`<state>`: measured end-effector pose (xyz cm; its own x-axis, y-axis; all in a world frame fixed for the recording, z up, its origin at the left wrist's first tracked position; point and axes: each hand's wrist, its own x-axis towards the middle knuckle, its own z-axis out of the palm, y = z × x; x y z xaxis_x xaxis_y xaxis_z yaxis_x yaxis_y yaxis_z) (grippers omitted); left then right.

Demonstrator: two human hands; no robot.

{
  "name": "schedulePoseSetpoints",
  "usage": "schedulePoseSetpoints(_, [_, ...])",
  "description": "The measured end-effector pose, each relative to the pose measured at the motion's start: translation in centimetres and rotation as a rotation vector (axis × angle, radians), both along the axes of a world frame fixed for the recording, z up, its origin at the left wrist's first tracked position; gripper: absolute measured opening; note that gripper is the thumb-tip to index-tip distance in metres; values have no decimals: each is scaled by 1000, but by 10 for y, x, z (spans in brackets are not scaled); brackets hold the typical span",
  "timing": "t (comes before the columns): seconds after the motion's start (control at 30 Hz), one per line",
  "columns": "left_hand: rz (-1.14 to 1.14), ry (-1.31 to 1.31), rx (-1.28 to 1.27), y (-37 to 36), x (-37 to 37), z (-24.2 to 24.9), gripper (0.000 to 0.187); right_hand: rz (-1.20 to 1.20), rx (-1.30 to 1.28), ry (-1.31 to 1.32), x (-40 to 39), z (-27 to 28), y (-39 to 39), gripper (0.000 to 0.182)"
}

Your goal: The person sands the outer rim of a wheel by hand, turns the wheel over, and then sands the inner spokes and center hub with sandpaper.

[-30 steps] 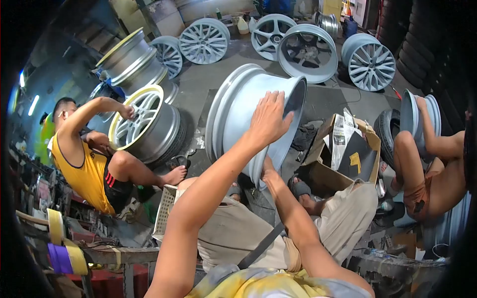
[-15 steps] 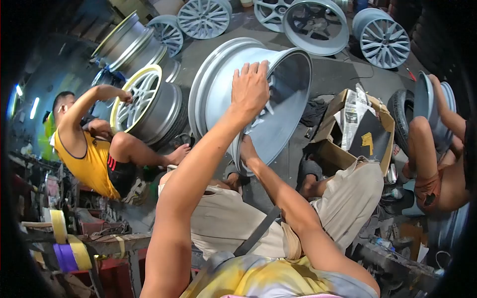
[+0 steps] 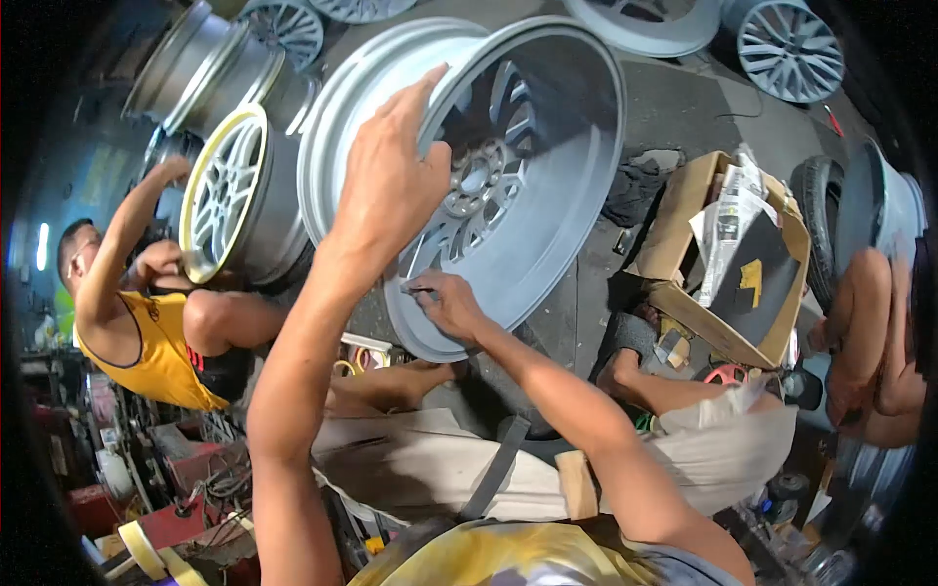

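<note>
A large grey car wheel rim (image 3: 576, 234) stands tilted on the floor in front of me, its open side and spokes facing partly towards me. My left hand (image 3: 391, 161) lies against the outer barrel near the upper lip, fingers stretched out and thumb apart. Lower down, my right hand (image 3: 446, 305) is closed at the near inner edge of the rim. Its fingertips are pinched together, with something small and dark at them that I cannot make out.
A cardboard box (image 3: 674, 230) with newspaper and dark sheets stands to the right, beside a tyre (image 3: 819, 230). At left a person in a yellow top (image 3: 147, 342) works at a yellow-edged wheel (image 3: 225, 195). Another person's legs (image 3: 865, 313) show at right. More wheels (image 3: 789, 54) stand behind.
The rim has turned, showing more of its inside and spokes. My left hand has shifted left over the barrel. My right hand has come from the lower edge into clearer view, fingers pinched.
</note>
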<state>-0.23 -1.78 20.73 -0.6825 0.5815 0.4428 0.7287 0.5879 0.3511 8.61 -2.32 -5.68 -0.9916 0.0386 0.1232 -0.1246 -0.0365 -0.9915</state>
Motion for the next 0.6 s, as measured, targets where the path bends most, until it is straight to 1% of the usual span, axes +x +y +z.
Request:
schedulePoseSetpoints(0.07, [28, -35, 11, -9, 0, 3, 61, 41, 355, 175, -9, -49, 11, 17])
schedulePoseSetpoints(0.17, [58, -124, 51, -22, 5, 7, 61, 134, 838, 277, -33, -118, 59, 12])
schedulePoseSetpoints(0.2, [96, -47, -12, -26, 6, 5, 61, 148, 1017, 316, -46, -137, 77, 13])
schedulePoseSetpoints(0.27, [101, -73, -20, -34, 10, 7, 61, 209, 1243, 259, -68, -144, 108, 14])
schedulePoseSetpoints(0.3, [100, -83, -27, -39, 8, 2, 61, 212, 1235, 250, -75, -151, 106, 14])
schedulePoseSetpoints(0.37, [4, 131, -65, -48, 5, -7, 62, 168, 1250, 298, -79, -164, 103, 14])
schedulePoseSetpoints(0.4, [10, 125, -62, -49, 6, -8, 62, 177, 1252, 296, -75, -162, 91, 14])
schedulePoseSetpoints(0.47, [30, 75, -77, -48, 10, -2, 64, 240, 1016, 146, -57, -140, 45, 10])
schedulePoseSetpoints(0.5, [69, -66, -83, -46, 14, 3, 64, 225, 854, 191, -50, -120, 28, 9])
schedulePoseSetpoints(0.53, [79, -65, -76, -46, 14, 1, 64, 211, 692, 234, -43, -98, 16, 10])
schedulePoseSetpoints(0.57, [50, -35, -43, -45, 12, -1, 63, 220, 697, 239, -41, -80, 9, 10])
schedulePoseSetpoints(0.6, [18, -4, -11, -44, 11, -3, 63, 226, 649, 202, -39, -63, 4, 13])
